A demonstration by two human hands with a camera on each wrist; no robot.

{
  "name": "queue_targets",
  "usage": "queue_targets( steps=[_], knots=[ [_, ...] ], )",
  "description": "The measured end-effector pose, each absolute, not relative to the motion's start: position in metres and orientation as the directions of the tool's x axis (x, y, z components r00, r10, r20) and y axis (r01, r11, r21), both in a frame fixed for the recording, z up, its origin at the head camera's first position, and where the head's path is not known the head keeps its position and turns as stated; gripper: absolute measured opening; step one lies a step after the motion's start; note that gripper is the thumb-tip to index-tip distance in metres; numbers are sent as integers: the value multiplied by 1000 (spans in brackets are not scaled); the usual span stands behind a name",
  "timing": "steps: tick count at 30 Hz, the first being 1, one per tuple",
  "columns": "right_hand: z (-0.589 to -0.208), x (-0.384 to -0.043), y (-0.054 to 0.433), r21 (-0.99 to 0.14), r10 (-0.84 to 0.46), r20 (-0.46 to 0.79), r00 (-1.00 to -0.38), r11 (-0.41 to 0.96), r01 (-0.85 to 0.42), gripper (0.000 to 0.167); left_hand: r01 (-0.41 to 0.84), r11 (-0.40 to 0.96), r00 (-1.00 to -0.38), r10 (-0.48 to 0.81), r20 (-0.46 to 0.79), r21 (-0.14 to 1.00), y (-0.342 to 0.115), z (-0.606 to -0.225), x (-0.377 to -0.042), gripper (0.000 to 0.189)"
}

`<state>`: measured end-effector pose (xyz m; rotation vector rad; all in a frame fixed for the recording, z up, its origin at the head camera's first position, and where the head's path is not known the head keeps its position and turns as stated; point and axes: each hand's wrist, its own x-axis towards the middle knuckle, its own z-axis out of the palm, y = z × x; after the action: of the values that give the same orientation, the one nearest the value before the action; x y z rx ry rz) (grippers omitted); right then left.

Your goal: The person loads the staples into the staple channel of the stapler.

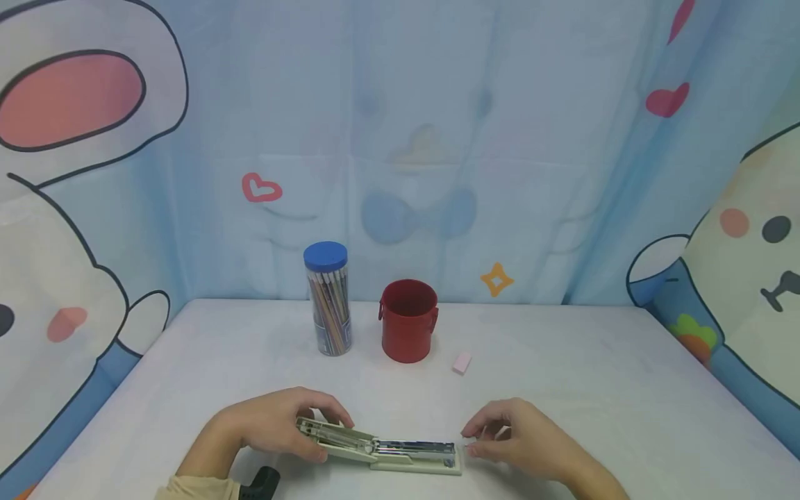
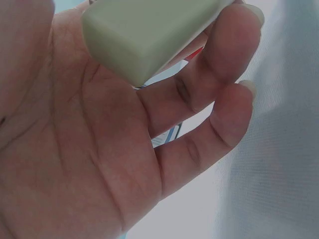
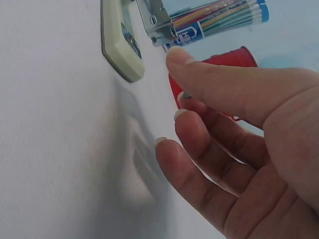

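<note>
A pale green stapler (image 1: 415, 460) lies folded wide open near the front of the table, its metal magazine (image 1: 417, 448) exposed over the base. My left hand (image 1: 278, 420) grips its swung-back top arm, thumb in front and fingers behind; the left wrist view shows the arm's blunt end (image 2: 132, 42) over the palm. Just off the base's right end is my right hand (image 1: 528, 437), thumb and index finger together. Between them a tiny ridged metallic piece (image 3: 187, 95) shows, apparently a short strip of staples, mostly hidden by the thumb.
Behind the hands stand a clear tub of pencils (image 1: 330, 305) with a blue lid and a red bucket (image 1: 407, 326). A small pink block (image 1: 462, 363) lies right of the bucket. A printed curtain (image 1: 412, 139) hangs along the table's back edge.
</note>
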<state>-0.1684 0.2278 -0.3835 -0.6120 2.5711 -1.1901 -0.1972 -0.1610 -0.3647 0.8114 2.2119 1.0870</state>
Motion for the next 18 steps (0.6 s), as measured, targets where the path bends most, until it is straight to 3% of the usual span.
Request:
queue_targets(
  steps=[9, 18],
  knots=[
    [-379, -163, 214, -793, -519, 99, -849, 474, -383, 18, 273, 493, -678, 708, -198, 826, -160, -366, -197, 40],
    [-385, -162, 205, -774, -552, 131, -824, 462, -433, 15, 293, 496, -680, 709, -186, 818, -160, -368, -197, 41]
  ],
)
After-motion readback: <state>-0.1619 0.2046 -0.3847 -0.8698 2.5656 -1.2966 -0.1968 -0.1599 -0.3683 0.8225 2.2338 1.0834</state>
